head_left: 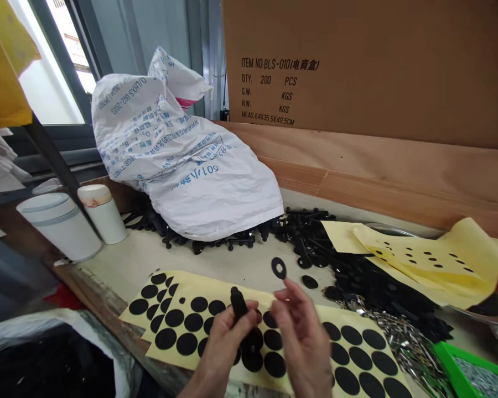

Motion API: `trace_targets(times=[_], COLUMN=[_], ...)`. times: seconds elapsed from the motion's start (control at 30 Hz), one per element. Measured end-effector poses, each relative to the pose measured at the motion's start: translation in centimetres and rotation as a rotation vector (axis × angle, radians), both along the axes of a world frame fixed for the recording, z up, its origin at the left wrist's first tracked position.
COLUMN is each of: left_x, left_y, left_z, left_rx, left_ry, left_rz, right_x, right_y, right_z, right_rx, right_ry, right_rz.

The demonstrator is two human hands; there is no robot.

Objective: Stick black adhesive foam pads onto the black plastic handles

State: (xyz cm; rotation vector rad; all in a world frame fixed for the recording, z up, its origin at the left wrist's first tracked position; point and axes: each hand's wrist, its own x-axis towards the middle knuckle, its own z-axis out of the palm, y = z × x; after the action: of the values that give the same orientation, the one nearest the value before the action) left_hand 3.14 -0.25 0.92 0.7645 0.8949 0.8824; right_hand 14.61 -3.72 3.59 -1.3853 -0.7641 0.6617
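My left hand [226,337] is closed around a small black plastic part [237,301], held upright over a yellow backing sheet [191,326] covered with round black pads. My right hand [302,331] is beside it with the fingers curled; a black ring-shaped pad [278,267] sits just above its fingertips, and I cannot tell whether it sticks to a finger or lies on the table. A loose black disc [309,282] lies next to it.
A pile of black plastic parts [348,271] spreads from under a white printed sack [178,166]. Used yellow sheets [423,254] lie at the right, above metal clips [394,337] and a green tray [473,370]. Two white containers [78,221] stand left; a big cardboard box [369,66] is behind.
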Motion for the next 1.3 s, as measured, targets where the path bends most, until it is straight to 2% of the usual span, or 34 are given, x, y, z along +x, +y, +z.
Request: trace_targets(times=[0.07, 0.13, 0.2, 0.33, 0.47, 0.63, 1.03, 1.3], left_x=[-1.0, -1.7, -2.0, -1.7, -1.3, -1.1, -0.7, -0.7], left_y=[0.5, 0.9, 1.0, 0.8, 0.8, 0.9, 0.8, 0.8], left_z=[0.3, 0.6, 0.7, 0.8, 0.8, 0.4, 0.2, -0.3], left_rx=[-0.131, -0.177, -0.148, -0.09, -0.077, -0.087, -0.087, -0.076], left_ry=[-0.072, -0.157, -0.189, -0.119, -0.047, -0.049, -0.08, -0.094], left_rz=[0.048, 0.037, 0.011, -0.01, -0.022, -0.009, -0.022, -0.023], right_x=[2.0, 3.5, 3.9, 2.4, 1.0, 0.6, 0.4, 0.1], right_y=[-0.5, -0.9, -1.3, -1.8, -1.8, -1.4, -1.1, -1.2], right_z=[0.0, -0.6, -1.3, -2.6, -3.2, -3.6, -3.3, -2.9], right_rx=[-0.113, -0.197, -0.21, -0.189, -0.208, -0.234, -0.26, -0.219], right_ry=[0.031, 0.1, 0.19, 0.343, 0.397, 0.447, 0.378, 0.248], right_rz=[-0.105, -0.13, -0.023, 0.177, 0.233, 0.269, 0.247, 0.244])
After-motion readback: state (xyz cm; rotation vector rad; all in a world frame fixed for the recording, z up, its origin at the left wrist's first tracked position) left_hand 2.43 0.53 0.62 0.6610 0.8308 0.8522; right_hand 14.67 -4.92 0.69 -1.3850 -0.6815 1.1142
